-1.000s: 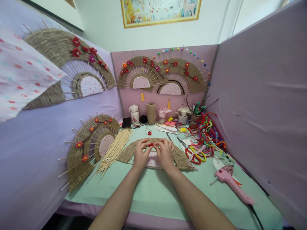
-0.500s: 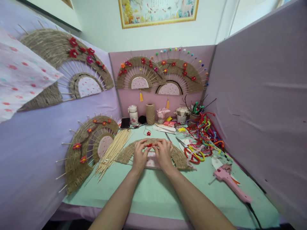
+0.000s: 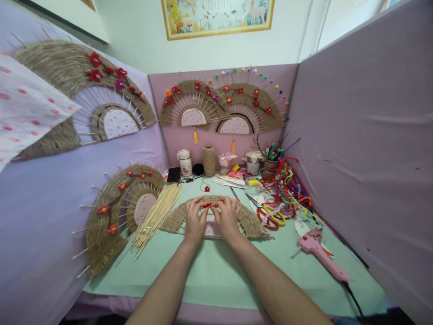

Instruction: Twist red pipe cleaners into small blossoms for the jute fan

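Between my two hands is a small red fuzzy pipe cleaner piece [image 3: 207, 205], bent into a compact shape. My left hand [image 3: 195, 221] pinches its left side between thumb and forefinger. On its right side, the thumb and fingertips of my right hand [image 3: 226, 217] are closed on it too. Both hands are over a half-round twine fan [image 3: 176, 216] lying flat on the table, with a pink dotted cloth centre [image 3: 212, 228]. Just beyond the fan lies a finished red flower [image 3: 207, 188] with a thin wire stem.
Bamboo sticks [image 3: 158, 212] lie left. At right are scissors [image 3: 270, 216], a tangle of coloured pipe cleaners [image 3: 287, 185] and a pink glue gun [image 3: 323, 259] with its cord. A twine spool [image 3: 209, 161] and a white jar [image 3: 184, 162] stand behind. Another decorated fan [image 3: 115, 203] leans at left.
The whole view has shifted slightly, with things appearing a little further left. My fingers still pinch the red piece, which shows a bit more widely between them.
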Available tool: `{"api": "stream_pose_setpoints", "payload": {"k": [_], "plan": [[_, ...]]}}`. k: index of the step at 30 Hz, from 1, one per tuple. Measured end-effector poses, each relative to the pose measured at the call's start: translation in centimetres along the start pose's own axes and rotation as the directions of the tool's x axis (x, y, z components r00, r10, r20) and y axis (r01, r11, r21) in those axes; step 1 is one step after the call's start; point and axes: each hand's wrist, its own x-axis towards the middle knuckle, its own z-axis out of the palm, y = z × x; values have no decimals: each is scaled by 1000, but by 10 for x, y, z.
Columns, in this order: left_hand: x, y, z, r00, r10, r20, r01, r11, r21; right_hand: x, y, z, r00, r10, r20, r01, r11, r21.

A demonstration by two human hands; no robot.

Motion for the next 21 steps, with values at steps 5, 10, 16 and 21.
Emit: {"api": "stream_pose_setpoints", "payload": {"k": [5,10,16,21], "plan": [[1,0,-1,1000,6,6,-6,1000,18,1,2,1,1000,16,8,-16,1000,12],[2,-4,-1,1000,22,10,-23,998,50,2,2,1,999,26,22,-26,1000,15],[2,-6,1,999,34,5,-34,997,70,3,1,2,999,22,29,-21,999,-28],[2,-4,1,999,43,12,-44,995,85,3,3,4,999,13,31,-12,999,-41]]}}
